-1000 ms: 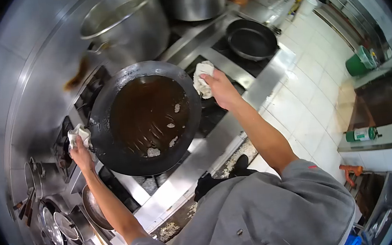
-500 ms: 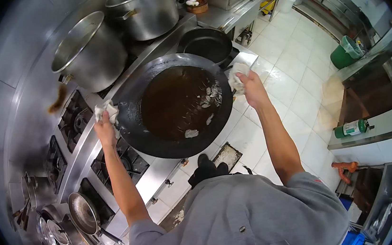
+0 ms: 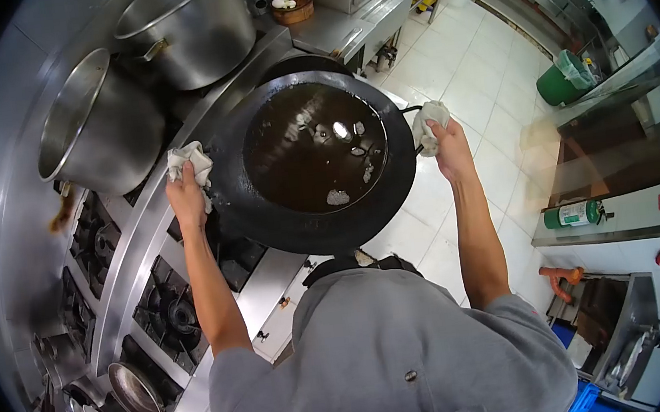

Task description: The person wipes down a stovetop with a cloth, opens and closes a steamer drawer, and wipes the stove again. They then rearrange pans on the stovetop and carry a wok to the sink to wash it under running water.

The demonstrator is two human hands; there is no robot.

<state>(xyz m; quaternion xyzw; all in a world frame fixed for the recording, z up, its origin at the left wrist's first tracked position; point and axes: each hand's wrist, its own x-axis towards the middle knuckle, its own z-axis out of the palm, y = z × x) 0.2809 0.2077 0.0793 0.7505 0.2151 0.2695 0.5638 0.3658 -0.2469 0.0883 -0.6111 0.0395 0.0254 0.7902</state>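
Note:
A large black wok (image 3: pixel 309 232) hangs between my two hands, with dark brown liquid (image 3: pixel 302 173) inside. Pale patches, froth or reflections, show on the liquid. My left hand (image 3: pixel 186 195) is closed round a folded white cloth (image 3: pixel 190 158) at the wok's left side; the handle under it is hidden. On the other side, my right hand (image 3: pixel 451 147) grips a second white cloth (image 3: pixel 426 122) wrapped on the wok's looped metal handle (image 3: pixel 410 109). The wok is raised near the stove's edge, partly over the floor.
Two tall steel pots (image 3: pixel 101 129) stand at the back of the stove. Gas burners (image 3: pixel 171 313) and a frying pan (image 3: pixel 136 394) lie to the left. Behind the wok, a black pan (image 3: pixel 303 64) is mostly covered. White tiled floor (image 3: pixel 443 57) extends right, near a green bin (image 3: pixel 566 80).
My view and both hands have turned rightward, carrying the wok away from the back pots. The liquid has shifted, its pale patches lie differently, and the wok now covers more of the black pan.

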